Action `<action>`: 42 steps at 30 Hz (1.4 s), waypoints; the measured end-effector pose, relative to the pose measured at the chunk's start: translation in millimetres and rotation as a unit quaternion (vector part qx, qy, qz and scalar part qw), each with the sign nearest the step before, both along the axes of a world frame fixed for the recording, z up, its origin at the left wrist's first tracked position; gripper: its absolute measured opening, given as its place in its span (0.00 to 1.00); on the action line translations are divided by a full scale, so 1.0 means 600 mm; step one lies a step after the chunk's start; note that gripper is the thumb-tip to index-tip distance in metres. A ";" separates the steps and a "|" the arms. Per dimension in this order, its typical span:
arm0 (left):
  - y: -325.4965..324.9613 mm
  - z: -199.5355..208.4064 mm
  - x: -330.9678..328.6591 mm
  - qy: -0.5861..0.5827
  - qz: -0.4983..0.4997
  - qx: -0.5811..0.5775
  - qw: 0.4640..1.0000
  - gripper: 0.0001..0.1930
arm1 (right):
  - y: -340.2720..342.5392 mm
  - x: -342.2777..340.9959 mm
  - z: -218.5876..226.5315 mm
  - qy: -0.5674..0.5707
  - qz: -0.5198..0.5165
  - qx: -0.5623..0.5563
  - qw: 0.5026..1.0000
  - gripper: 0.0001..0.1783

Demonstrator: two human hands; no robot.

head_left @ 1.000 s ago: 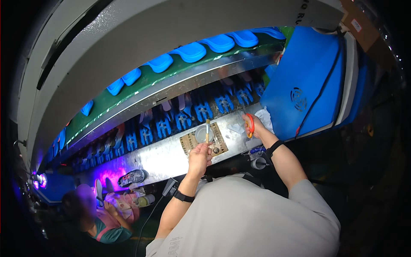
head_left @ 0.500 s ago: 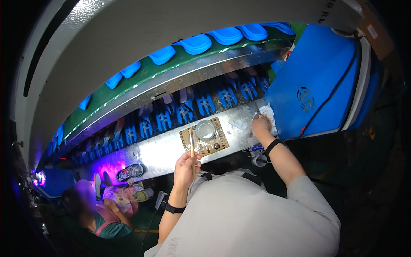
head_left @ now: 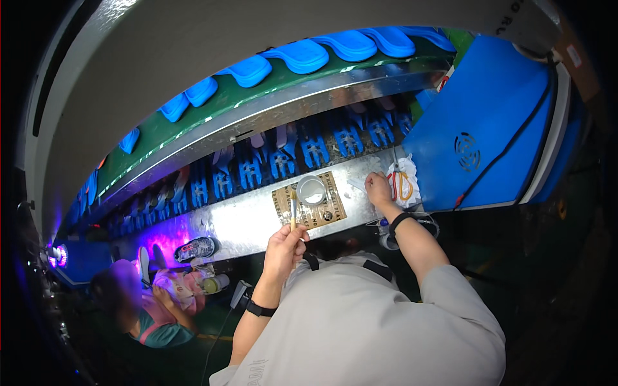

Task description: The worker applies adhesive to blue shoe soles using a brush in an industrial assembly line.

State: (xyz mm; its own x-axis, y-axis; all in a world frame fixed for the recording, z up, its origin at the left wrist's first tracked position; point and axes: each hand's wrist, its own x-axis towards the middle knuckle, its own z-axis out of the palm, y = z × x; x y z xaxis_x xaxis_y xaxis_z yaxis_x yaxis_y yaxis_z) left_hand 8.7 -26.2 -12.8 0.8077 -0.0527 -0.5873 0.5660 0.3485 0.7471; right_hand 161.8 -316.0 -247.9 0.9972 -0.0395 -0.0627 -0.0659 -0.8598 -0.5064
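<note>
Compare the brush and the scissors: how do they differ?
The brush is held in the left hand; the scissors lie unheld on crumpled white material. The brush has one straight, pale handle; the scissors have looped red-and-orange handles. Both point their working ends away from the person.

We have room on the metal ledge (head_left: 239, 228) between the dark shoe (head_left: 194, 249) and the cardboard (head_left: 315, 218), where brush (head_left: 293, 211) and cup (head_left: 312, 192) obstruct us; blue holders (head_left: 250, 174) bar the back, a cabinet (head_left: 479, 122) the right.
</note>
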 end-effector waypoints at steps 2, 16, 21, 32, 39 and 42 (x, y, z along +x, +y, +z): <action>0.004 -0.009 0.007 0.000 0.015 -0.024 1.000 0.09 | -0.014 -0.002 -0.002 -0.061 0.005 0.179 0.982 0.06; -0.013 0.015 0.015 -0.018 -0.032 -0.055 0.998 0.11 | 0.008 0.008 0.033 0.024 0.021 0.040 0.999 0.11; -0.002 0.011 -0.016 0.012 -0.021 -0.022 0.999 0.12 | 0.011 0.010 -0.013 0.007 -0.003 0.031 0.999 0.08; -0.024 -0.014 0.040 -0.058 -0.020 0.012 0.998 0.14 | 0.008 -0.017 0.285 0.182 0.077 0.454 0.869 0.05; -0.052 0.029 0.070 -0.057 -0.088 -0.220 0.970 0.16 | 0.060 -0.077 0.479 0.282 0.245 0.486 0.790 0.05; -0.043 0.040 0.066 -0.092 -0.093 -0.191 0.973 0.14 | 0.072 -0.086 0.500 0.281 0.254 0.489 0.786 0.06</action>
State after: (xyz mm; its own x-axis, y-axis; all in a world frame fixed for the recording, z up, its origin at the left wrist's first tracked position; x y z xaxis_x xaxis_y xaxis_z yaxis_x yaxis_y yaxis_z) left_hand 48.5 -51.9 11.1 0.8531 -0.3934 -0.3426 0.5144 0.5247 0.6783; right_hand 109.9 -273.0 52.2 0.6724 0.6964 -0.2508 -0.2889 -0.0651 -0.9551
